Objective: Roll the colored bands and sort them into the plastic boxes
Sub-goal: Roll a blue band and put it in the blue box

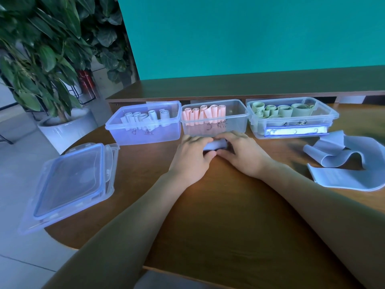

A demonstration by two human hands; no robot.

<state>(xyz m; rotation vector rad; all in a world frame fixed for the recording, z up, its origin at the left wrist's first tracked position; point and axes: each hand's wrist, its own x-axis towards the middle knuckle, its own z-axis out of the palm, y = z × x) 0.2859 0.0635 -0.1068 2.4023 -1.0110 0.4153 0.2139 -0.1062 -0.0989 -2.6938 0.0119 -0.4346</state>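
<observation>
Rolling the blue band on the table, left hand and right hand are gripping its ends; even pressure should be keeping it tight.

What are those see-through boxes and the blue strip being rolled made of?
The boxes look like clear, glossy hard plastic: the rolls show through their walls. The blue band, held by the left hand and right hand, seems soft, matte rubber or elastic; it curls limply.

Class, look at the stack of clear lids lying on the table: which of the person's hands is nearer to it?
The left hand. It grips the blue band roll at the table's middle, closer to the stack of clear lids; the right hand lies beyond it, farther away.
</observation>
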